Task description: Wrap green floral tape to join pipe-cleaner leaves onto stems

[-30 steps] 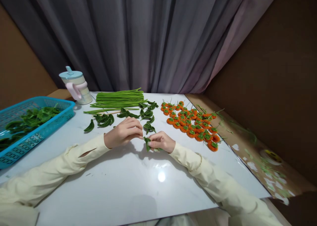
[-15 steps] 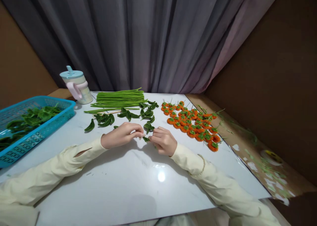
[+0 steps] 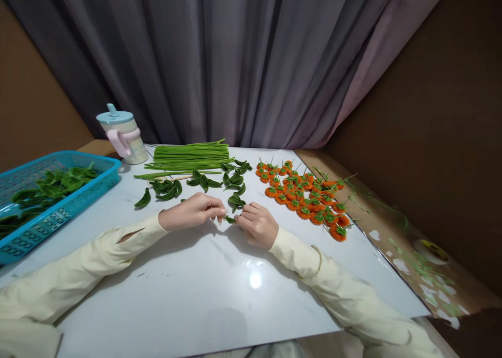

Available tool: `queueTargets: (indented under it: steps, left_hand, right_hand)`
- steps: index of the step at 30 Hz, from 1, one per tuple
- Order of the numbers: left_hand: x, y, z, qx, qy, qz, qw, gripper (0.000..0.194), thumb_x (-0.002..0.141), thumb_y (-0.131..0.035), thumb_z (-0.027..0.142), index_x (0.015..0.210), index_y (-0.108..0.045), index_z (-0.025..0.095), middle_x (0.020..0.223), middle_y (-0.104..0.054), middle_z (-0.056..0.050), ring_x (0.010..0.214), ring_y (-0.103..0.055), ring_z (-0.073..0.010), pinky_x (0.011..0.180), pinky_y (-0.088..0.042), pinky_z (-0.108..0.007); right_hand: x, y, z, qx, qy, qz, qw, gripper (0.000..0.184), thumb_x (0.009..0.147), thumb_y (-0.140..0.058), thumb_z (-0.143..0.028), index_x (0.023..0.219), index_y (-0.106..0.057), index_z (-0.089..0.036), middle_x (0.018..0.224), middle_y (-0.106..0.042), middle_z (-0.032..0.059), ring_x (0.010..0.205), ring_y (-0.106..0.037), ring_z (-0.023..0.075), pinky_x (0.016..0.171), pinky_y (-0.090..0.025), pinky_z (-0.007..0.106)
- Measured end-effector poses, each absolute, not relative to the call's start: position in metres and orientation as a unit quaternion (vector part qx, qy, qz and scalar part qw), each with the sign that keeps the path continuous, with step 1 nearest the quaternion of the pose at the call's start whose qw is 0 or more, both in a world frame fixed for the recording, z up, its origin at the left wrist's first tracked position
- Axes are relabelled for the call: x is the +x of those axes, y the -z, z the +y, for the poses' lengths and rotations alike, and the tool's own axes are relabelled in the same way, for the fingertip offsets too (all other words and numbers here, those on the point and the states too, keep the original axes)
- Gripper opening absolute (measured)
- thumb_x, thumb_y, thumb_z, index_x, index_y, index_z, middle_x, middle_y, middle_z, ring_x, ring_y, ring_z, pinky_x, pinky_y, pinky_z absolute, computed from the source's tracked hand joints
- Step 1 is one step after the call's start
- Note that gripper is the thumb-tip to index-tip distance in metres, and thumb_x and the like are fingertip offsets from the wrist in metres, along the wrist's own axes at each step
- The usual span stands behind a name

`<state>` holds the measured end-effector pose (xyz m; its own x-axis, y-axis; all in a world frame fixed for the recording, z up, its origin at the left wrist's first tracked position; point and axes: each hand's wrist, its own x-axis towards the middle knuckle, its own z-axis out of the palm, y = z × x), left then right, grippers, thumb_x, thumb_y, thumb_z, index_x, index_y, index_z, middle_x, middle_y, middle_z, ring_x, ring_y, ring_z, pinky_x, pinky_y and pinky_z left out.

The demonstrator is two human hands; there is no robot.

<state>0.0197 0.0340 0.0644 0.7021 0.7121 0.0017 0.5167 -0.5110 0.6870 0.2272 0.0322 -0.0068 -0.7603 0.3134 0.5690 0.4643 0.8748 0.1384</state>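
Observation:
Between my two hands is a small green pipe-cleaner leaf [image 3: 229,219], mostly covered by the fingers. My left hand [image 3: 191,211] is closed in a pinch at the leaf's left end. The right end is gripped by my right hand [image 3: 259,226], its fingers curled in. Just beyond the fingertips lies a cluster of dark green fuzzy leaves [image 3: 236,201], with more leaf clusters [image 3: 168,189] farther left. Bright green pipe cleaners [image 3: 191,155] are stacked in a bundle behind them.
A blue basket [image 3: 84,195] of green leaves stands at the left, and a lidded cup [image 3: 127,138] behind it. Orange pipe-cleaner flowers [image 3: 293,204] spread over the right of the white table [image 3: 188,300]. Paper scraps [image 3: 400,265] and a tape roll [image 3: 431,251] lie farther right.
My left fingers have shifted slightly down and left at the leaf. My right hand stays nearly in place, still holding it.

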Motion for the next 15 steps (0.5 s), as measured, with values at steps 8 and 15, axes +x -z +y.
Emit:
queueTargets:
  steps: [8,15]
  left_hand:
    - [0.011,-0.067,0.042,0.907,-0.123,0.309,0.258,0.023,0.085,-0.047,0.027,0.076,-0.062,0.013,0.070,-0.065,-0.002,0.061,-0.056,-0.0108,0.058,-0.037,-0.017]
    - [-0.010,-0.092,0.047,0.899,-0.187,0.364,0.157,0.029,0.090,-0.036,0.032,0.076,-0.056,0.016,0.069,-0.061,-0.001,0.063,-0.055,-0.0115,0.060,-0.037,-0.018]
  right_hand:
    - [0.226,0.006,0.029,-0.228,0.079,-0.933,0.268,0.019,0.083,-0.041,-0.015,0.075,-0.058,-0.014,0.058,-0.055,0.0049,0.062,-0.039,0.0171,0.061,-0.029,0.030]
    - [0.219,0.004,0.028,-0.335,-0.030,-0.909,0.247,0.028,0.087,-0.050,-0.030,0.108,-0.057,-0.013,0.076,-0.065,0.0072,0.077,-0.049,0.0201,0.071,-0.033,0.033]
